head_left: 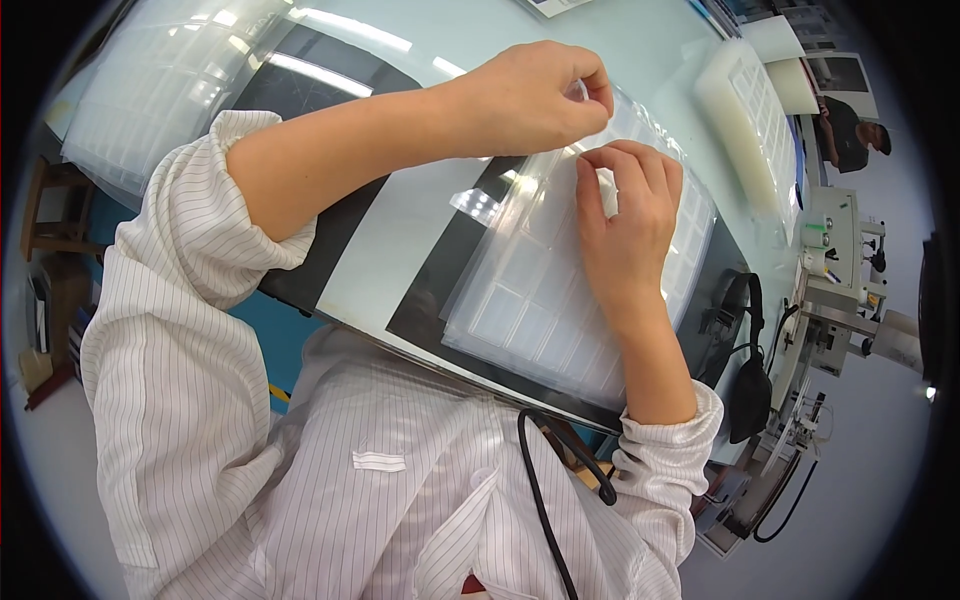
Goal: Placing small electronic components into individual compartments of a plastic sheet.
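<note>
A stack of clear plastic sheets (515,300), marked off in a grid of rectangular pockets, lies on a black mat (432,298) on the table. Above its far part, my left hand (540,98) reaches across with thumb and index finger pinched. My right hand (632,215) hovers over the stack's right side, its thumb and forefinger also brought together, close to my left fingertips. Shiny clear film shows between the two hands. Whatever sits in either pinch is too thin and transparent to make out.
Another pile of clear pocketed sheets (150,110) lies at the far left. A thick whitish stack with a grid top (745,125) stands at the right. Black straps and a pouch (750,395) hang by the right table edge. Beyond are bench equipment (838,245) and a person (848,138).
</note>
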`<state>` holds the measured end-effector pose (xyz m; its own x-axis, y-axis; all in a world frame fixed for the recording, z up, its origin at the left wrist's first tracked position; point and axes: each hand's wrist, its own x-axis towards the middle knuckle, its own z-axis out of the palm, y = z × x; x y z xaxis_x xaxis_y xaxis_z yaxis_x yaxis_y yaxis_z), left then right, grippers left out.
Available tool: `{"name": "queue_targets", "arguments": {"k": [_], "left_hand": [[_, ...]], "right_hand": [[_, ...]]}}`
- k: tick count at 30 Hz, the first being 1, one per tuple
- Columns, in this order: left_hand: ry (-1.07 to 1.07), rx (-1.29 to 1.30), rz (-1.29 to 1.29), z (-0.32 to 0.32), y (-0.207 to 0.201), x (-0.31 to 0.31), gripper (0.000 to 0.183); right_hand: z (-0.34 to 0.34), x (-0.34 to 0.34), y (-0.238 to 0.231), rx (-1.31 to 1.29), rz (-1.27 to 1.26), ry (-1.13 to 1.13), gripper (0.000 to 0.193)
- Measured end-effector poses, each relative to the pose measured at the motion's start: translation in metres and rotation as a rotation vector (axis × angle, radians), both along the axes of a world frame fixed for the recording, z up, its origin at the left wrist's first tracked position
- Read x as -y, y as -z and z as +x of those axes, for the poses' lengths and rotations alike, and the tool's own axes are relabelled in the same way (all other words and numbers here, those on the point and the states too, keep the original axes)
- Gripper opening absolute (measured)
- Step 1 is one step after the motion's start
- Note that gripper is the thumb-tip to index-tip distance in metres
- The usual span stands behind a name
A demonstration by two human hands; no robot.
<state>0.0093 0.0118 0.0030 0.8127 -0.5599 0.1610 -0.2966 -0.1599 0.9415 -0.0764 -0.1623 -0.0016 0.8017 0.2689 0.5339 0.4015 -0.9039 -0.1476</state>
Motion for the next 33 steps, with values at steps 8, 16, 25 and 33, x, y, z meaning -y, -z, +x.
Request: {"name": "queue_targets", "arguments": {"k": [8,16,25,33], "left_hand": [[0.275,-0.063,-0.068,-0.005,-0.007,-0.002,0.030],[0.180,-0.099,-0.102,-0.009,-0.001,0.003,0.021],[0.219,-0.115,-0.052,-0.013,0.008,0.006,0.024],[0.266,-0.187,-0.152,-0.006,0.016,0.010,0.035]], "right_hand": [[-0.010,0.012,-0.028,-0.286,0.641,0.018,0.014],[-0.039,-0.010,-0.002,-0.080,0.022,-0.031,0.017],[-0.040,-0.009,-0.001,-0.067,0.009,-0.054,0.019],[-0.036,-0.010,-0.002,-0.047,0.047,-0.056,0.019]]}}
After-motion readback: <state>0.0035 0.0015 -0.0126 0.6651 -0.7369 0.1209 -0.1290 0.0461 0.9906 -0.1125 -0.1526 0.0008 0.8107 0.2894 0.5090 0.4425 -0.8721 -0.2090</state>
